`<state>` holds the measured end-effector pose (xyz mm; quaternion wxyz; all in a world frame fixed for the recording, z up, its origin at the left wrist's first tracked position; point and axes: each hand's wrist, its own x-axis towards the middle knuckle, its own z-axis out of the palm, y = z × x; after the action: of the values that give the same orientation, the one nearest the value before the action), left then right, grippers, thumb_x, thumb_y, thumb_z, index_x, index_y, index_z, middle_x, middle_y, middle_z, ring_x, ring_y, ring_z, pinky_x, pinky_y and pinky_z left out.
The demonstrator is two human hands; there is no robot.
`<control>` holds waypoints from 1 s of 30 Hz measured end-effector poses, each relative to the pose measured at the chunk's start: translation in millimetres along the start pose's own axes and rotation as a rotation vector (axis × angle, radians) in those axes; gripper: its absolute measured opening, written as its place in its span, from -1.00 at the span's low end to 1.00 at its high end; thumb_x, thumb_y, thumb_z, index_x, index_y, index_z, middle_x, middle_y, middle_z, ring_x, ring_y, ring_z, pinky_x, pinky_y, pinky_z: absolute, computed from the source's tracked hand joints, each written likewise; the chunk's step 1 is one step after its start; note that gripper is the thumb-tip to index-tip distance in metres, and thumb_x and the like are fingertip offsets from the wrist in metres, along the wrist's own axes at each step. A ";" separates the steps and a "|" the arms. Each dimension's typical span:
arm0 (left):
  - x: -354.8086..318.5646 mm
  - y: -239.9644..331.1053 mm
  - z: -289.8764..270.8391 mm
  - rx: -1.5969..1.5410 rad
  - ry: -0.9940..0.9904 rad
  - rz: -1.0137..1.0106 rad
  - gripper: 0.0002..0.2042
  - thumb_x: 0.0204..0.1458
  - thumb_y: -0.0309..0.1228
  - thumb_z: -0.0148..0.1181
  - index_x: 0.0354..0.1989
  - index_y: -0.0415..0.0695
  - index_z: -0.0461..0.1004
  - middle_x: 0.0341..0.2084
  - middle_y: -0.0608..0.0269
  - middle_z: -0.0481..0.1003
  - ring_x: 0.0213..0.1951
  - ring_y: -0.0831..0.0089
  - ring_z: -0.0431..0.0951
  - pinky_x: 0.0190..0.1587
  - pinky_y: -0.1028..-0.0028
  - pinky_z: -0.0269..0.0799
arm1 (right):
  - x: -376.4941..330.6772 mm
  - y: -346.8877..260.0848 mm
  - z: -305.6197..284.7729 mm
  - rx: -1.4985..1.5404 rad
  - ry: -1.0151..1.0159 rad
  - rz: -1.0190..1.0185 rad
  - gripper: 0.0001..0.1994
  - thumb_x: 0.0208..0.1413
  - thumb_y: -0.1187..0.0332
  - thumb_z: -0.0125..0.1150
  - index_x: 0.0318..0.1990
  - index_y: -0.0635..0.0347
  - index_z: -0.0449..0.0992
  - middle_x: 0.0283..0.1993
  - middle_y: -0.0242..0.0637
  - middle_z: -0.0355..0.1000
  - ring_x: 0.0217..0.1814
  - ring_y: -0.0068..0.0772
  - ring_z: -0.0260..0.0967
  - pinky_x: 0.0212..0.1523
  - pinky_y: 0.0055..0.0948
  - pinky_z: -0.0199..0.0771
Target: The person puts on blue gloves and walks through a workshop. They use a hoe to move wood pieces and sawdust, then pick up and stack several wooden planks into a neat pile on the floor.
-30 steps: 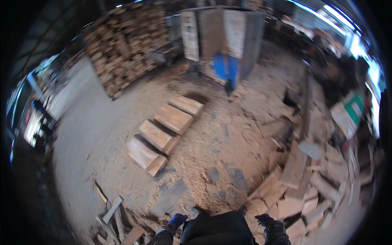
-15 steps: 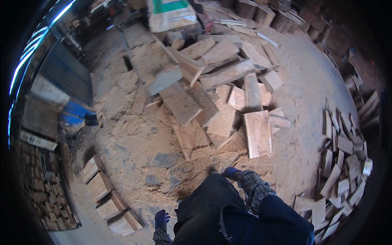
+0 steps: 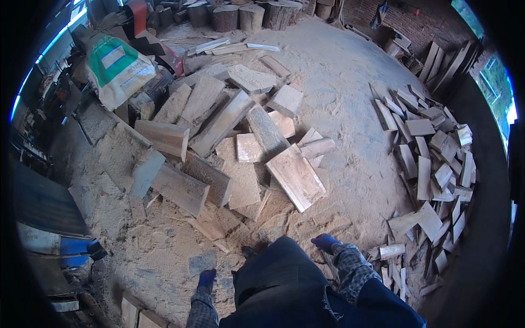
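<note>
My right hand, in a dark purple-blue glove, hangs in front of my body with its fingers stretched to the left and nothing held. To the left, my left hand, in the same kind of glove, hangs low with loosely open fingers and also holds nothing. Both hands are apart from the wood. Nearest to my right hand lies a thick pale board, slanting at the front of a heap. Beside it a dusty plank leans on other pieces. Another thick plank lies on the heap's left side.
Sawdust covers the floor. At right is a pile of split offcuts. Tree-trunk rounds line the back. A white and green sack sits far left, a blue-marked machine part at left, and cut blocks at lower left.
My view has swung to the right, so the heap shows further left and the offcut pile more fully. Both hands have swung a little away from my body, still without anything in them.
</note>
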<state>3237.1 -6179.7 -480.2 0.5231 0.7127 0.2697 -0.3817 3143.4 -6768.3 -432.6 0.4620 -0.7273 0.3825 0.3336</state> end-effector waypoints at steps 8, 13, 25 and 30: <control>43.2 160.0 95.1 -0.197 -0.086 0.222 -0.68 0.11 -0.14 0.16 -0.07 -0.07 0.42 -0.32 0.15 0.54 -0.40 0.39 0.55 -0.35 0.41 0.44 | 35.5 55.9 -91.6 0.047 0.142 0.193 -0.58 0.08 0.05 0.24 -0.22 0.32 0.55 -0.40 -0.21 0.50 -0.43 -0.33 0.44 -0.42 -0.36 0.47; 60.6 138.8 148.0 -0.197 0.045 0.029 -0.70 0.08 -0.15 0.18 -0.16 -0.09 0.43 -0.45 0.23 0.53 -0.50 0.42 0.53 -0.50 0.46 0.39 | 79.4 -18.7 -169.9 0.017 0.074 0.037 -0.61 0.08 0.07 0.22 -0.27 0.30 0.56 -0.37 -0.21 0.50 -0.41 -0.35 0.44 -0.37 -0.37 0.46; 42.4 75.0 381.9 -0.205 0.259 -0.298 -0.68 0.07 -0.15 0.23 -0.13 -0.11 0.44 -0.44 0.27 0.49 -0.49 0.46 0.48 -0.49 0.46 0.36 | 326.2 -52.4 -326.7 -0.169 0.109 -0.237 -0.42 0.01 -0.10 0.16 -0.08 0.31 0.53 -0.16 0.10 0.52 0.02 0.05 0.44 0.01 -0.20 0.41; 231.3 167.8 446.9 -0.230 0.327 -0.343 -0.69 0.12 -0.02 0.14 -0.31 -0.03 0.45 -0.55 0.35 0.49 -0.58 0.57 0.42 -0.57 0.58 0.28 | 441.8 -74.8 -336.7 0.173 0.036 -0.224 -0.45 0.14 -0.03 0.09 -0.13 0.44 0.49 -0.15 0.07 0.51 -0.09 -0.09 0.47 -0.06 -0.27 0.38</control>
<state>3381.8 -6660.0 -652.8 0.4778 0.6447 0.5089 -0.3115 3466.7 -7169.1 -653.9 0.5504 -0.7289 0.3344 0.2324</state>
